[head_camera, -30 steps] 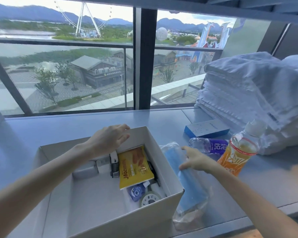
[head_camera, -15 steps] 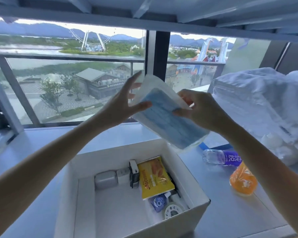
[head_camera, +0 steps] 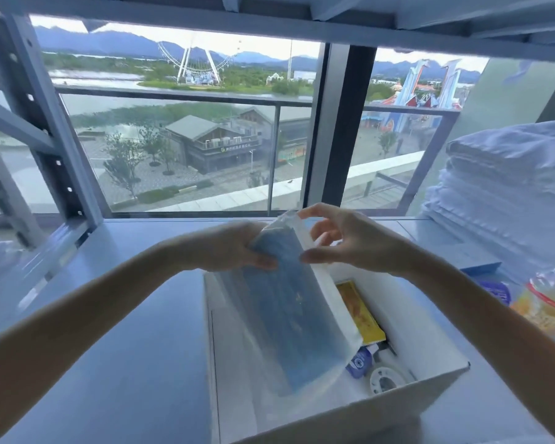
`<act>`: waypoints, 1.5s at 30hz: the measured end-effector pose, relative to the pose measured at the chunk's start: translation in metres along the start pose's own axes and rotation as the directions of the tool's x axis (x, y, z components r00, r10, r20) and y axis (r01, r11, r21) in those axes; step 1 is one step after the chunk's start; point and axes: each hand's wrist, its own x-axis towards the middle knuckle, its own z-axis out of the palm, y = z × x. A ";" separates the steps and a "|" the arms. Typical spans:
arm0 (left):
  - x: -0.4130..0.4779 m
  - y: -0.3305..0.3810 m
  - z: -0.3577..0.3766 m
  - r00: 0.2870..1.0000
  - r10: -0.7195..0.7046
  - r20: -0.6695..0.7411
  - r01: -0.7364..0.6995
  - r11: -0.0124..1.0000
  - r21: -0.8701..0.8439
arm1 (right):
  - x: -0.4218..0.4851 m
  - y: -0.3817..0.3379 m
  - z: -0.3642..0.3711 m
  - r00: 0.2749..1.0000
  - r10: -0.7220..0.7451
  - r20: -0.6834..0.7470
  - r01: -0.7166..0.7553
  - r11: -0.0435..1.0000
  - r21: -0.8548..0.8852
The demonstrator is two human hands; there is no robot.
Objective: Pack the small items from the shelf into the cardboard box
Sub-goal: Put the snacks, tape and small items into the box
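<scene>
A clear plastic pack of blue face masks [head_camera: 289,312] stands slanted inside the open white cardboard box [head_camera: 407,411], its lower end down in the box. My left hand [head_camera: 234,248] grips the pack's top from the left, thumb across its front. My right hand [head_camera: 346,241] hovers at the pack's top right corner with fingers loosely curved; index and thumb are close to the plastic, contact unclear. In the box lie a yellow snack packet [head_camera: 359,312], a small blue item [head_camera: 359,363] and a roll of tape [head_camera: 386,381]. The pack hides the box's left part.
To the right of the box are an orange drink bottle [head_camera: 545,302], a purple-labelled bottle [head_camera: 497,291], a blue flat box [head_camera: 481,267] and a tall stack of white towels [head_camera: 510,193]. The grey shelf surface [head_camera: 125,331] runs to the window. A metal shelf upright [head_camera: 42,116] stands at left.
Both hands have brought the mask pack down from in front of the window into the box, turning it upright. The right hand's grasp has loosened at the top corner.
</scene>
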 end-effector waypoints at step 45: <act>-0.006 0.004 -0.042 0.856 -0.341 0.389 0.309 0.940 0.144 | -0.010 -0.001 0.095 0.881 0.177 0.439 -0.370 0.837 0.403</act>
